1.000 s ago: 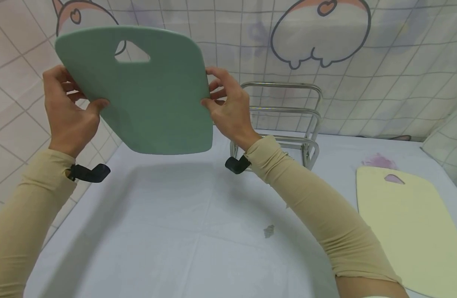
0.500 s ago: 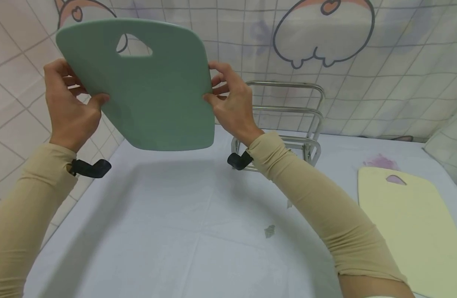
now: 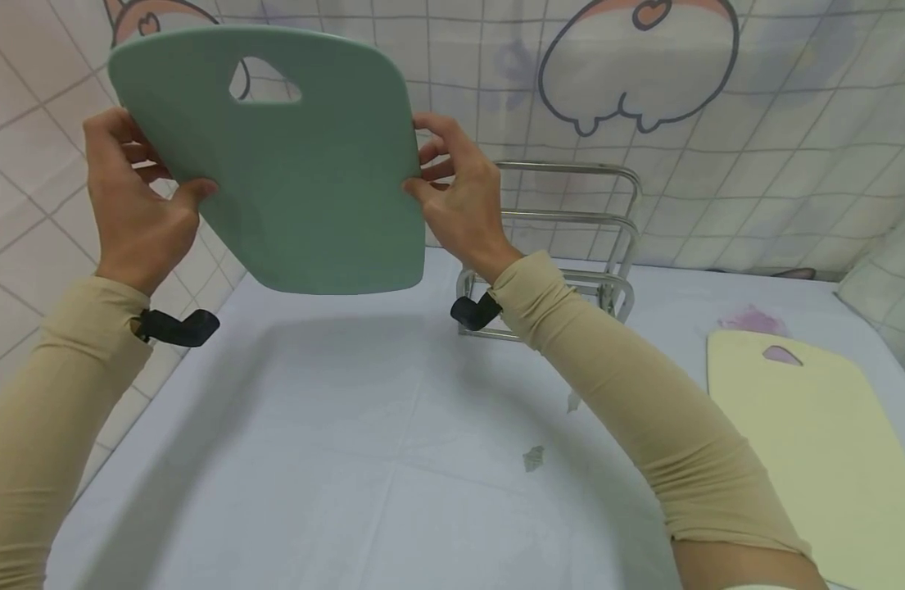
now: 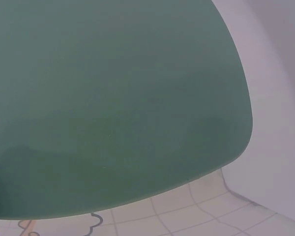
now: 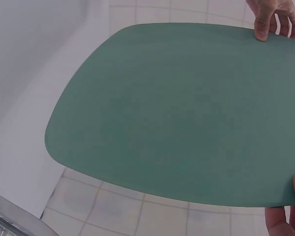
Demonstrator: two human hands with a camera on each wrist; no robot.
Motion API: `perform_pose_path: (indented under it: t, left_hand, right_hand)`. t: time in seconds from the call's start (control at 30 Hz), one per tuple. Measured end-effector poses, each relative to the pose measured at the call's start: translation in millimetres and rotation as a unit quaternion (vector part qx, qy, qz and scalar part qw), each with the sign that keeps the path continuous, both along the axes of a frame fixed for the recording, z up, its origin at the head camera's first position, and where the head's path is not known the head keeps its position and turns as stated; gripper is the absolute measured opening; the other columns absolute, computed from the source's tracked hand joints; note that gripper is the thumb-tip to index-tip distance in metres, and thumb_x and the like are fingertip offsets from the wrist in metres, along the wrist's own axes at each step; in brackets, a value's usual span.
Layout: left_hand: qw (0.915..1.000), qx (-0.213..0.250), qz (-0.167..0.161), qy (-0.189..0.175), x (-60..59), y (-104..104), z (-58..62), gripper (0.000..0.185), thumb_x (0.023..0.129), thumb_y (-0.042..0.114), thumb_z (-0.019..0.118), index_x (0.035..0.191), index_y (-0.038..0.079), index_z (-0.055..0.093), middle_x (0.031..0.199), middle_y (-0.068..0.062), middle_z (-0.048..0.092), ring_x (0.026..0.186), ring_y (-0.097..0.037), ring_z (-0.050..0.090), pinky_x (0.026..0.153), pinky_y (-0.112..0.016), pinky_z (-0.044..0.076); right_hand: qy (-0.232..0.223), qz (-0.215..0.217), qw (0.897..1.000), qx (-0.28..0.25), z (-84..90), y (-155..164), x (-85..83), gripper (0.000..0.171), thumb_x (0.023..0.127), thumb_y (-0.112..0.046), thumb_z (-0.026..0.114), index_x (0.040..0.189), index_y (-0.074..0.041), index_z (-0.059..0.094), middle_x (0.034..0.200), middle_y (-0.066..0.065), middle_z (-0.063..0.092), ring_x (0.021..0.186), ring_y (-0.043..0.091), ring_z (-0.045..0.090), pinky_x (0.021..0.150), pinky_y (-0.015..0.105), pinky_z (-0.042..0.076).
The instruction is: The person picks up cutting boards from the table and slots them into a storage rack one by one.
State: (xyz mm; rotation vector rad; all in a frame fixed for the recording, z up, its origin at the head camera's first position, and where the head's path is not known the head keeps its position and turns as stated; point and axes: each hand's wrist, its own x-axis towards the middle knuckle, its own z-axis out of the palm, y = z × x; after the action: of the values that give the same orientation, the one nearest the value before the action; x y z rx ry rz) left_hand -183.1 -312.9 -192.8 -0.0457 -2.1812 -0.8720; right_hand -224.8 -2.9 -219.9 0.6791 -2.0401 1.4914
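Note:
A green cutting board (image 3: 312, 180) with a handle cutout near its top is held up above the table, its face turned to me. My left hand (image 3: 138, 213) grips its left edge, thumb on the near face and fingers behind. On the opposite edge my right hand (image 3: 463, 197) pinches the board between thumb and fingers. The board (image 4: 118, 108) fills most of the left wrist view. In the right wrist view the left hand (image 5: 280, 17) shows at the far edge, and the right hand's fingertips (image 5: 280, 223) are at the near edge.
A metal wire rack (image 3: 570, 217) stands at the back, partly behind my right hand and sleeve. A pale yellow cutting board (image 3: 813, 459) lies flat at the right of the white-covered table (image 3: 312, 475). Tile-patterned curtain (image 3: 717, 188) hangs behind; tiled wall (image 3: 24, 197) lies left.
Both hands have raised the green cutting board slightly, and its top edge now sits higher in the head view. The grip is the same. Rack and yellow board stay put.

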Motion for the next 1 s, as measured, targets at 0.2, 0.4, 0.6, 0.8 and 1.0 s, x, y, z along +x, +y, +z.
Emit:
perform_pose_path:
  t: [0.2, 0.4, 0.6, 0.8, 1.0]
  left_hand:
    - [1.0000, 0.000, -0.002, -0.001, -1.7, 0.5, 0.7, 0.062, 0.089, 0.001, 0.073, 0.140, 0.023, 0.044, 0.116, 0.029, 0.036, 0.107, 0.007, 0.046, 0.092, -0.013, 0.046]
    - [0.9999, 0.002, -0.007, 0.008, -4.2, -0.3, 2.2, 0.062, 0.089, 0.000, 0.072, 0.139, 0.022, 0.044, 0.116, 0.030, 0.036, 0.105, 0.007, 0.047, 0.090, -0.013, 0.046]
    - [0.9998, -0.003, -0.015, 0.015, -8.0, 1.2, 3.2, 0.061, 0.089, -0.001, 0.072, 0.139, 0.021, 0.044, 0.115, 0.030, 0.035, 0.105, 0.008, 0.047, 0.090, -0.013, 0.047]
    - [0.9999, -0.007, -0.008, 0.010, -10.0, 4.5, 4.4, 0.061, 0.090, 0.000, 0.072, 0.140, 0.022, 0.043, 0.115, 0.030, 0.035, 0.105, 0.008, 0.046, 0.091, -0.013, 0.047]
    - [0.9999, -0.006, -0.012, 0.011, -12.0, 6.1, 5.3, 0.061, 0.090, 0.001, 0.073, 0.140, 0.022, 0.043, 0.115, 0.030, 0.035, 0.105, 0.008, 0.046, 0.091, -0.013, 0.046]
  right_hand:
    - [-0.008, -0.004, 1.000, 0.006, 2.2, 0.1, -1.9, 0.051, 0.089, 0.003, 0.071, 0.136, -0.015, 0.060, 0.103, 0.011, 0.067, 0.089, 0.023, 0.075, 0.086, 0.025, 0.063]
    - [-0.010, -0.007, 1.000, 0.014, 4.6, -0.1, -3.7, 0.051, 0.089, 0.002, 0.071, 0.136, -0.015, 0.059, 0.104, 0.011, 0.068, 0.090, 0.022, 0.075, 0.087, 0.024, 0.063]
    - [-0.009, -0.007, 1.000, 0.007, 7.7, 1.9, -5.8, 0.052, 0.087, 0.004, 0.072, 0.135, -0.015, 0.060, 0.102, 0.011, 0.068, 0.087, 0.022, 0.075, 0.086, 0.026, 0.063]
    - [-0.016, -0.012, 1.000, 0.009, 10.6, 5.3, -8.0, 0.053, 0.087, 0.004, 0.072, 0.135, -0.017, 0.060, 0.102, 0.009, 0.068, 0.087, 0.020, 0.074, 0.085, 0.023, 0.063]
    - [-0.013, -0.013, 1.000, 0.006, 11.6, 7.6, -10.1, 0.052, 0.087, 0.004, 0.073, 0.134, -0.018, 0.061, 0.101, 0.010, 0.068, 0.086, 0.020, 0.075, 0.085, 0.023, 0.063]
